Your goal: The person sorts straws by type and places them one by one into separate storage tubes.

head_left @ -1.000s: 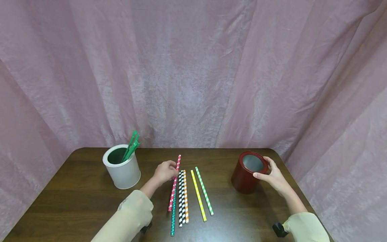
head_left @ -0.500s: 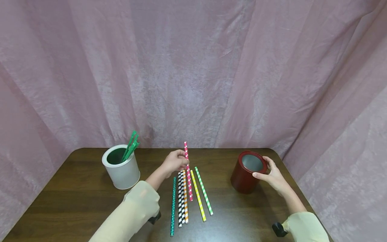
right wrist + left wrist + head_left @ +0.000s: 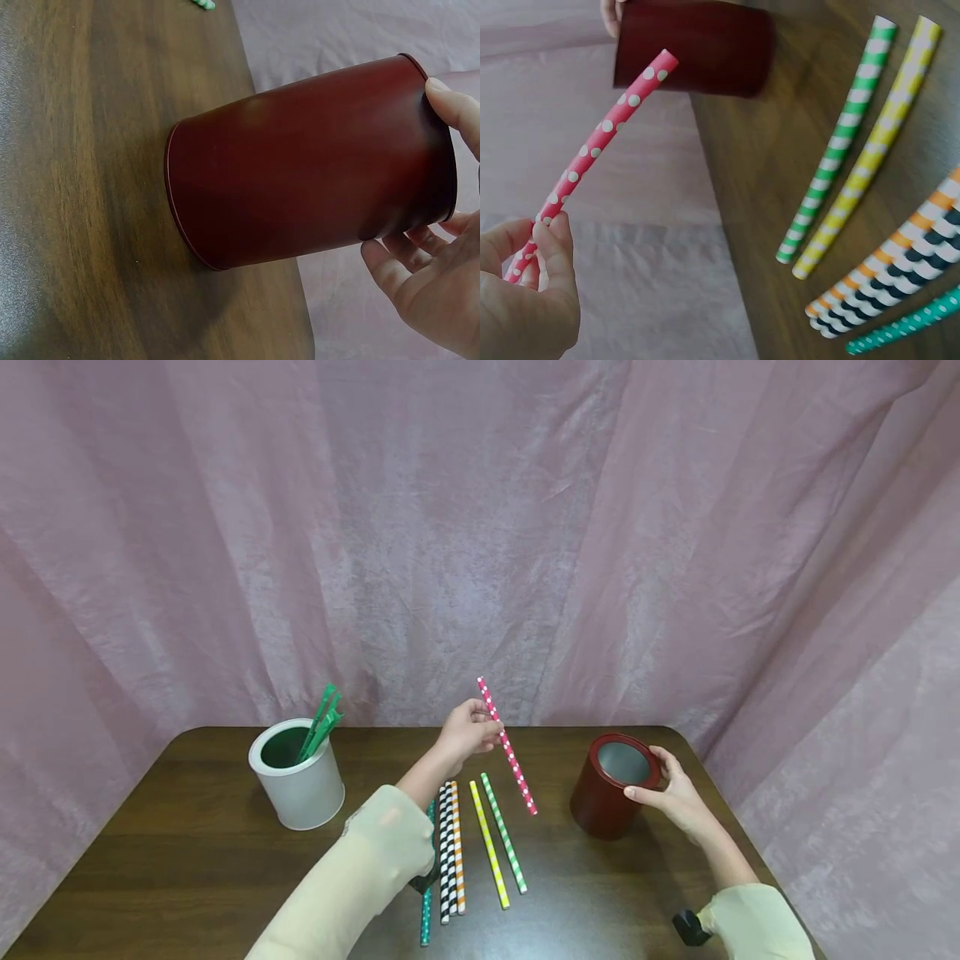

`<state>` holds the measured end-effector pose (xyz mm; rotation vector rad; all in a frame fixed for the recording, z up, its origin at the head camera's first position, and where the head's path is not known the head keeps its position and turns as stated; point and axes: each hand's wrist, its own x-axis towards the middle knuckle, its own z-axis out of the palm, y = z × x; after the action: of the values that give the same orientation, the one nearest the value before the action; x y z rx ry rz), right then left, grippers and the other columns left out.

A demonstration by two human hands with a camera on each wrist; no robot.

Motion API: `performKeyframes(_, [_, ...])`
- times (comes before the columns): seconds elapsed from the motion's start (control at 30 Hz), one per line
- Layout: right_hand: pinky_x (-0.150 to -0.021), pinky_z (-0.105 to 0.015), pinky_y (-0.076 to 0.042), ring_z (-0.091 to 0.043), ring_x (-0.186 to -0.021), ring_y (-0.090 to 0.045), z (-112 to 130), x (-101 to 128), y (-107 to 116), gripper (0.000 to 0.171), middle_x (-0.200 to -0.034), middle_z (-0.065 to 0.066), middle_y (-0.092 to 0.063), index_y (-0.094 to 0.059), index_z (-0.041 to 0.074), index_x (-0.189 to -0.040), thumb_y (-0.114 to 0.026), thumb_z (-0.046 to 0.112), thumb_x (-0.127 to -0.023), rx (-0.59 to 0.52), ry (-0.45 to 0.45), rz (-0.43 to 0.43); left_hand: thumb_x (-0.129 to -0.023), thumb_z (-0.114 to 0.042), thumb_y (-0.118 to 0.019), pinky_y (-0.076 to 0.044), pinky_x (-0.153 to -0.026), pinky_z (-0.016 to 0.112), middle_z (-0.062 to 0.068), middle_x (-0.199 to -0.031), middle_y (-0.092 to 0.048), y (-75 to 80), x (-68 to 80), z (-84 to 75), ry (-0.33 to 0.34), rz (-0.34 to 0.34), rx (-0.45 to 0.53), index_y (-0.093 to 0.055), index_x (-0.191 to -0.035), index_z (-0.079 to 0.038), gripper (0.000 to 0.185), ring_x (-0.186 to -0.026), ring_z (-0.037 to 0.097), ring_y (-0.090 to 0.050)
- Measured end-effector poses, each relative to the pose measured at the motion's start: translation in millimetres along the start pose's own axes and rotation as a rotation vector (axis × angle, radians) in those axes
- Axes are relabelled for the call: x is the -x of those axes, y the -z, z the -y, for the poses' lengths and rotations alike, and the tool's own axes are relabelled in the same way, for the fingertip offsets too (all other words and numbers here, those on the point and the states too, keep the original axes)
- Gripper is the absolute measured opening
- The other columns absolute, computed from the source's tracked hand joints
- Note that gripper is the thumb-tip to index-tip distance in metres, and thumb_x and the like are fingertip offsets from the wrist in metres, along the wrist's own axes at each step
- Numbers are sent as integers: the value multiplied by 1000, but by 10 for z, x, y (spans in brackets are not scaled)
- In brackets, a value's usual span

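Note:
My left hand (image 3: 467, 735) pinches a pink paper straw with white dots (image 3: 514, 764) between thumb and fingers, above the table and tilted, its lower end toward the right. In the left wrist view the dotted straw (image 3: 595, 142) points up toward the dark red pot. My right hand (image 3: 677, 802) holds the dark red pot (image 3: 600, 814) near its open rim, thumb on one side and fingers on the other. The pot (image 3: 300, 165) stands on the table. Below my left hand lie a green-striped straw (image 3: 504, 833) and a yellow-striped straw (image 3: 489, 843).
Left of these lie an orange-striped straw (image 3: 457, 852), black-striped straws (image 3: 445, 868) and a teal dotted straw (image 3: 425, 914), partly hidden by my left sleeve. A white pot (image 3: 307, 797) holding green stick-like things (image 3: 321, 731) stands at the left. A pink curtain (image 3: 480, 543) hangs behind.
My left hand has lifted the pink dotted straw off the others and carried it rightward, tilting its lower end toward the red pot. The right hand keeps its hold.

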<state>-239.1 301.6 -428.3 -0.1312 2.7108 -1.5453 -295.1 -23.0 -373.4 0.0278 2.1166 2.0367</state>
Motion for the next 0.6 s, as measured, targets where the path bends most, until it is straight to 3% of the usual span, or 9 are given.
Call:
performKeyframes(0.33, [-85,-50,-40,-37,-119,-31,47,28,0,85,-136,-24,-27,-11,6,-139,-67,19,-76,-4,-9,-1,-83,-3,-56,-48,-55,18,2,-81,-52,-237,-73,-210,-63,-60,145,-45,-104,-2,23,-65,9,-58])
performKeyframes(0.6, [-85,-49,-40,-37,-121,-31,32,29,-5,85,-136,-23,-27,-11,6,-139,-67,18,-76,-2,-2,-9,-83,-2,-57,-48,-58,20,3,-84,-50,-547,-92,-285,-105,-113,241,-44,-106,-1,26,-70,12,-57])
